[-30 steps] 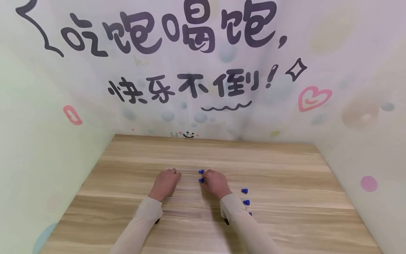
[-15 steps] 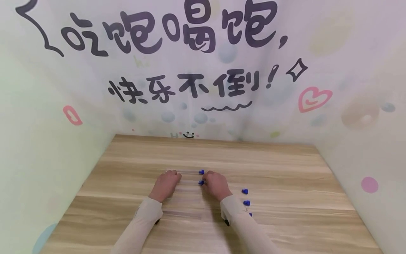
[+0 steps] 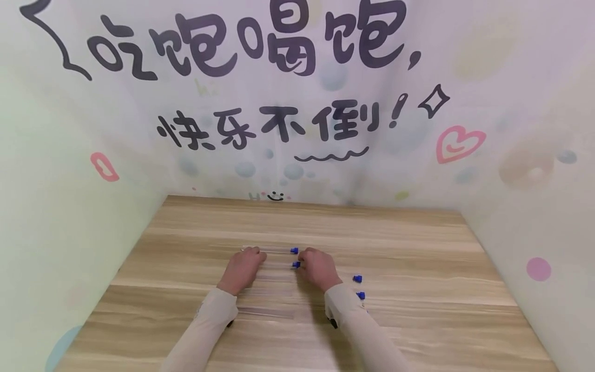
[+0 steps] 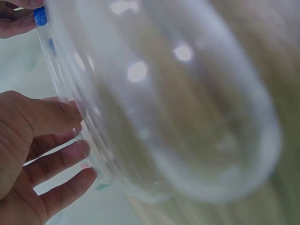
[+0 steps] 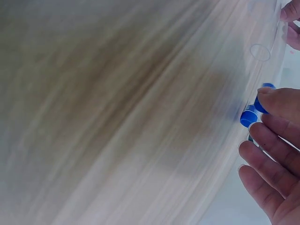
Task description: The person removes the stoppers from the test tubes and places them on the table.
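Note:
My left hand (image 3: 243,268) holds a clear round-ended tube (image 4: 101,161) between thumb and fingers in the left wrist view. Its other end points right, toward my right hand (image 3: 318,268). There the thumb and fingertips pinch a blue cap (image 3: 296,264) at the tube's end. Just beyond it, a second clear tube (image 3: 274,252) lies with its own blue cap (image 3: 294,250) on the right end. In the right wrist view both caps show close together at the thumb and fingertips, partly covered by them. My left hand overlaps part of the tubes in the head view.
Nearer to me, more clear tubes (image 3: 265,313) lie crosswise on the wooden table (image 3: 395,341), faint against the grain. Loose blue caps (image 3: 357,278) stand in a row beside my right forearm, the nearest one mostly hidden by the sleeve. A printed wall cloth hangs behind.
The pinched blue cap has shifted slightly toward me and back again. Both hands keep nearly the same place and grip.

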The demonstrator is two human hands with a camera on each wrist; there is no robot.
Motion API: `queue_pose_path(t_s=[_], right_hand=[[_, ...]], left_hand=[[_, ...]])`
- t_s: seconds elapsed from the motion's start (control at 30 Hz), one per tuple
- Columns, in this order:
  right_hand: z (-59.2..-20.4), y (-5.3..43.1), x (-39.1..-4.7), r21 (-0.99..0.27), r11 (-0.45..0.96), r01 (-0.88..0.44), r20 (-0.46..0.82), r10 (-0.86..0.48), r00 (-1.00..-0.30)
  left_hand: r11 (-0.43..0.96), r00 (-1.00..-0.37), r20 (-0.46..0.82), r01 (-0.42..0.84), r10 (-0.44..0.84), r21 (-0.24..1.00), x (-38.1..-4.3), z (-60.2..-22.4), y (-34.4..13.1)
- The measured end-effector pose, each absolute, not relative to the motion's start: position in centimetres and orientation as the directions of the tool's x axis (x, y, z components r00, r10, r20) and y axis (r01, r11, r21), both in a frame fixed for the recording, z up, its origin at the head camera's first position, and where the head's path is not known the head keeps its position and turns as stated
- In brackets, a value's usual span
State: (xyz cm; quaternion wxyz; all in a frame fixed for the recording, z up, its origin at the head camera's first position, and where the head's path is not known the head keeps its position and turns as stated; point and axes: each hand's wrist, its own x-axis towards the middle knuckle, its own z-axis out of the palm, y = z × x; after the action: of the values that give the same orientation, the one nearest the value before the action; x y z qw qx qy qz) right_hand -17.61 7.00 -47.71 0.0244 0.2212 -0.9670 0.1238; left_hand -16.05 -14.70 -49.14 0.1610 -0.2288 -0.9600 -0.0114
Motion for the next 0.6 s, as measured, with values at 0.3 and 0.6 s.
queue_pose_path(t_s=[0.3,0.6], right_hand=[[-47.3,7.3,-17.6,-0.242,0.868,-0.433,0.105,-0.421,-0.901],[-47.2,8.0,-17.6,-0.232,0.865,-0.446,0.116,-0.430,-0.895]], left_hand=[[0.900,-0.859,0.288,0.434,0.423,-0.027,-15.8,-48.2,-14.1],[0.894,-0.854,0.283,0.446,0.437,-0.035,-15.4,-47.4,-13.6]])
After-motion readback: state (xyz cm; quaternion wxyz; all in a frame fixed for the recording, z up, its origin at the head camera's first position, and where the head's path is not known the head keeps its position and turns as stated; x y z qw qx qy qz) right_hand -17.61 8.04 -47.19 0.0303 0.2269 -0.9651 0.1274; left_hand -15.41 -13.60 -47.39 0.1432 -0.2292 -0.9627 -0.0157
